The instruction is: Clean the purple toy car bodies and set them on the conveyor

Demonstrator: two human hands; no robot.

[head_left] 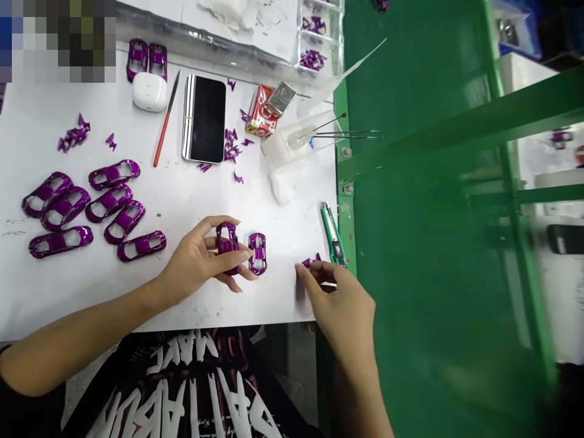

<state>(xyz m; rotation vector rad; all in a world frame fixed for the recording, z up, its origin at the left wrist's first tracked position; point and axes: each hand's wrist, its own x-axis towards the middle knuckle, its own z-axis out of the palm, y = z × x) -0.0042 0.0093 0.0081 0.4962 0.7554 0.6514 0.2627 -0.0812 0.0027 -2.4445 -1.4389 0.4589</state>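
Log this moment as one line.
left hand: holds purple car body | right hand: pinches small purple part by green knife | table: second car body lies beside

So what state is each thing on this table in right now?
left hand, shut on purple car shell
right hand, pinching small purple piece
second shell, lying on the table
spare shells, lying in rows
earbud case, closed
phone, dark
utility knife, lying at table edge
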